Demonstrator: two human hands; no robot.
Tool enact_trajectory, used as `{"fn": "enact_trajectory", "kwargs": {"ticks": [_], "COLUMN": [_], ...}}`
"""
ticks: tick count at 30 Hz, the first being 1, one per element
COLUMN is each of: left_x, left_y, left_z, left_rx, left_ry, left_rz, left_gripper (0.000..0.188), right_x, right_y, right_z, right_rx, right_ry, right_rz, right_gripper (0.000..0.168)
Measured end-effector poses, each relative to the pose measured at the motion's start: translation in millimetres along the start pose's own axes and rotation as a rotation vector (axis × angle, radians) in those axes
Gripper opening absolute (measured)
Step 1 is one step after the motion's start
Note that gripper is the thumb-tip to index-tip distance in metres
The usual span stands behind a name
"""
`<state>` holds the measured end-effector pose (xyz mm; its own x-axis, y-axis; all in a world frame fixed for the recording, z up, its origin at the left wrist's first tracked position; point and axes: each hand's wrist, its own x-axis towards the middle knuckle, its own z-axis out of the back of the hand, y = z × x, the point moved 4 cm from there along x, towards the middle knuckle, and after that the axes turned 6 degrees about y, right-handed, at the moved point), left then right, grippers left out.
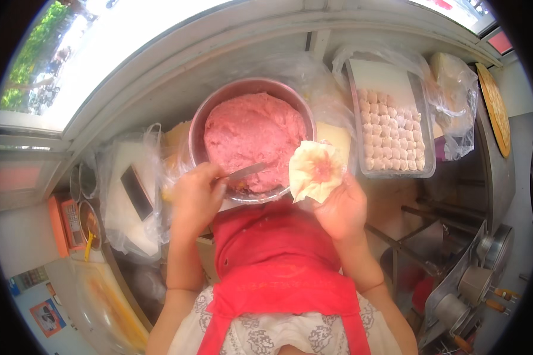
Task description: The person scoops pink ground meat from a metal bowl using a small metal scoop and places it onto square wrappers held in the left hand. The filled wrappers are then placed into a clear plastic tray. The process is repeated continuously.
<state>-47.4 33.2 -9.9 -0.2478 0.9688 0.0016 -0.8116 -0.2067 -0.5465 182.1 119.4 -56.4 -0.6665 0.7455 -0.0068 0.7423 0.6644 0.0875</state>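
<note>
In front of me stands a round metal bowl [195, 128] heaped with pink minced meat [253, 128]. My left hand [200, 191] grips a flat metal spreader [246, 171] over the bowl's near left rim, its blade against or just above the meat. To the right of the rim, a thin dough wrapper [302, 173] lies spread across the fingers of my right hand [344, 204]. A pinkish smear of meat [324, 168] shows at the wrapper's middle. Most of my right fingers are hidden behind it.
At the back right a clear plastic tray [430, 164] holds rows of small wrapped dumplings [391, 133]. A dark phone [137, 192] rests on a plastic-wrapped white block [115, 208] at left. Beyond it are an orange scale [66, 226] and a bowl with a yellow-handled utensil [89, 244]. Metal pots [479, 284] stand lower right.
</note>
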Motion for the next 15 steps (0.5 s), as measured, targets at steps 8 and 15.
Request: {"fn": "enact_trajectory", "kwargs": {"ticks": [8, 15], "left_x": [-2.0, 1.2], "left_y": [-35.7, -4.2], "left_z": [0.1, -3.4], "left_rx": [-0.306, -0.136], "left_ry": [-0.131, -0.137], "left_rz": [-0.192, 0.026], "left_gripper": [0.012, 0.011], "right_x": [3.9, -5.0], "right_y": [-18.7, 0.7], "right_z": [-4.2, 8.5], "right_rx": [-0.225, 0.007], "right_ry": [-0.119, -0.052], "right_rz": [-0.152, -0.061], "right_gripper": [0.052, 0.055]}}
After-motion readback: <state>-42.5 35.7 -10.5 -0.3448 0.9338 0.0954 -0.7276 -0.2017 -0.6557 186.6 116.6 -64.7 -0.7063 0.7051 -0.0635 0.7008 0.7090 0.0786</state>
